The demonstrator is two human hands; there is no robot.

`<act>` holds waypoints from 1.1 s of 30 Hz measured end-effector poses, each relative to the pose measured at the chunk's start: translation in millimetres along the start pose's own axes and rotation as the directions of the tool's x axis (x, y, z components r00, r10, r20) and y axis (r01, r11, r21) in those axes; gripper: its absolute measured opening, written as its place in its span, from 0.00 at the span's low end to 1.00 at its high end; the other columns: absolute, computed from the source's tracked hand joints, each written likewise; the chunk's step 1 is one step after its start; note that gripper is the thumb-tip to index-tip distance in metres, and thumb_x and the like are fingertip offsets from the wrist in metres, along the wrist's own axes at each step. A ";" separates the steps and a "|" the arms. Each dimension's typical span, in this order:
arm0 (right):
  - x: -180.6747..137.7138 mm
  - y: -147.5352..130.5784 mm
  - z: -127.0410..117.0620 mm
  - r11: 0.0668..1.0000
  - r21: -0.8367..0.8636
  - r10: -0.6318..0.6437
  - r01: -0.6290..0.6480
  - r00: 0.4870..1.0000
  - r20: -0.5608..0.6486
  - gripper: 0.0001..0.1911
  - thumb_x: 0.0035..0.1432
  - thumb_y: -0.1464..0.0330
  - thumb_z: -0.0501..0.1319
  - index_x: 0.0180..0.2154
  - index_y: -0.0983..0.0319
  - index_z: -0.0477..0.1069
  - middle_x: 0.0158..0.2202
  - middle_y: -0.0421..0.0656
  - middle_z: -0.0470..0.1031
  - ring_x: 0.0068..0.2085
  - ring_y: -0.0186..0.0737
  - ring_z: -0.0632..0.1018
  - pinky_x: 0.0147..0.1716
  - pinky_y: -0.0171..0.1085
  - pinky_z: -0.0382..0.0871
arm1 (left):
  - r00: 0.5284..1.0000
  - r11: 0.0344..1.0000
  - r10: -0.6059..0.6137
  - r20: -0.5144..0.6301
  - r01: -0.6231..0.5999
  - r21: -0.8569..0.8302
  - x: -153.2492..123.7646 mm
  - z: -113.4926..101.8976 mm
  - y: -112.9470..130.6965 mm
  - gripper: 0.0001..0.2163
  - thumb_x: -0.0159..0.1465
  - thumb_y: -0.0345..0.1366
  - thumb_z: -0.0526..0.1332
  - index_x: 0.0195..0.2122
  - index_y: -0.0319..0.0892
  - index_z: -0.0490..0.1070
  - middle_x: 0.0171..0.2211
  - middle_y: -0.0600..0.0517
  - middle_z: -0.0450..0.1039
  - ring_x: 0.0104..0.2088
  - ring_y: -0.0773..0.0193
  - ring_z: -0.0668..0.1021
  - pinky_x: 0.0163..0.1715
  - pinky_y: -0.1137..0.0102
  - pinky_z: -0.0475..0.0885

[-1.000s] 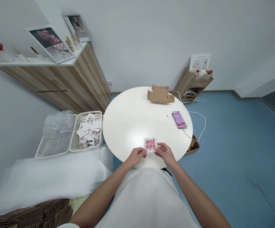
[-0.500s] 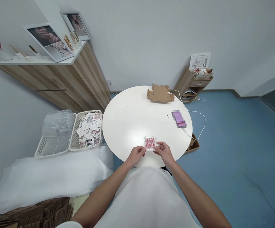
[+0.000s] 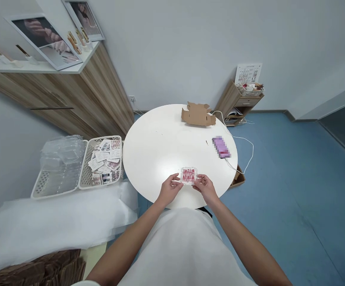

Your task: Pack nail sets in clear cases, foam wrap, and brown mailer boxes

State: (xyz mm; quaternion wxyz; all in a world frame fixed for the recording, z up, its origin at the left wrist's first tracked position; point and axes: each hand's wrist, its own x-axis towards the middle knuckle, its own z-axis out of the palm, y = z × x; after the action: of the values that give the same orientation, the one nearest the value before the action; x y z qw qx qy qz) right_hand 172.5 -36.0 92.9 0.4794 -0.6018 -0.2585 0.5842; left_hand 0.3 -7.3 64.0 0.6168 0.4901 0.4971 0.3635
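Note:
A small clear plastic case of pink-red press-on nails point(image 3: 189, 175) is held near the front edge of the white oval table point(image 3: 148, 151). My left hand point(image 3: 170, 189) has its thumb at the case's lower left corner, with the other fingers curled beside the left edge. Gripping the right side, my right hand point(image 3: 205, 187) has its thumb at the lower right corner. The nails show in two rows through the clear plastic. I cannot tell whether the case touches the tabletop.
An unfolded cardboard box point(image 3: 198, 115) lies at the table's back. Right of it is a purple blurred device point(image 3: 221, 147) with a white cable. At left stand a basket of nail cards point(image 3: 84, 174) and a basket of clear plastic cases point(image 3: 38, 190). Open cardboard box point(image 3: 239, 178) below right.
The view has shifted slightly, moving the surroundings left and a little up. My left fingers have loosened somewhat at the case's left edge; the right hand keeps its grip.

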 end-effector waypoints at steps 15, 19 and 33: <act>21.7 -5.2 -10.9 0.937 -0.314 -0.133 0.155 0.987 0.091 0.21 0.47 0.61 0.58 0.45 0.59 0.65 0.45 0.46 0.67 0.42 0.40 0.71 0.42 0.41 0.66 | 0.956 0.996 -0.089 -0.278 0.081 -0.041 4.5 28.4 6.2 0.17 0.51 0.38 0.62 0.42 0.42 0.67 0.36 0.49 0.68 0.30 0.69 0.73 0.37 0.68 0.69; 30.7 -7.6 -16.0 0.913 -0.360 -0.153 0.193 0.979 0.136 0.23 0.46 0.61 0.58 0.46 0.58 0.64 0.39 0.45 0.70 0.37 0.39 0.72 0.40 0.40 0.67 | 0.934 0.994 -0.106 -0.342 0.090 -0.062 4.4 34.7 4.5 0.18 0.50 0.39 0.62 0.43 0.42 0.68 0.37 0.49 0.68 0.32 0.68 0.73 0.38 0.68 0.69; 71.8 17.0 63.7 0.889 -0.406 -0.041 0.211 0.920 0.389 0.20 0.46 0.64 0.57 0.44 0.58 0.63 0.43 0.44 0.66 0.35 0.36 0.72 0.39 0.40 0.67 | 0.793 0.995 -0.045 -0.608 0.091 0.046 -3.9 -22.1 -9.4 0.17 0.55 0.38 0.58 0.47 0.45 0.66 0.41 0.48 0.65 0.39 0.64 0.71 0.37 0.69 0.70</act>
State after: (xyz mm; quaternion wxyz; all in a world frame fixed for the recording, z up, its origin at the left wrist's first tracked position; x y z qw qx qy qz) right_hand 120.9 37.1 54.3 0.3111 -0.5548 -0.5084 0.5804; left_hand -22.5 -8.0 55.4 0.4198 0.3522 0.6984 0.4603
